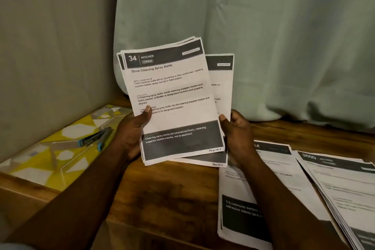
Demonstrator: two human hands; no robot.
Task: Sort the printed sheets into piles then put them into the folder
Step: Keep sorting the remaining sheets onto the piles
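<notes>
I hold a stack of printed sheets (172, 95) upright above the wooden table (162, 193). Its top page reads "34 KITCHEN, Store Cleaning Spray Bottle". My left hand (132, 134) grips the stack's lower left edge, thumb across the front. My right hand (237, 132) pinches a second sheet (222, 87) that sticks out to the right behind the stack. Two piles of sheets lie on the table at the right: a nearer pile (243, 189) partly under my right forearm, and a fanned pile (341, 186) at the far right. A yellow patterned folder (60, 158) lies flat at the left.
A blue and grey stapler (95, 138) rests on the yellow folder. A pale green curtain (243, 26) hangs behind the table, and a grey wall (50, 46) closes off the left side.
</notes>
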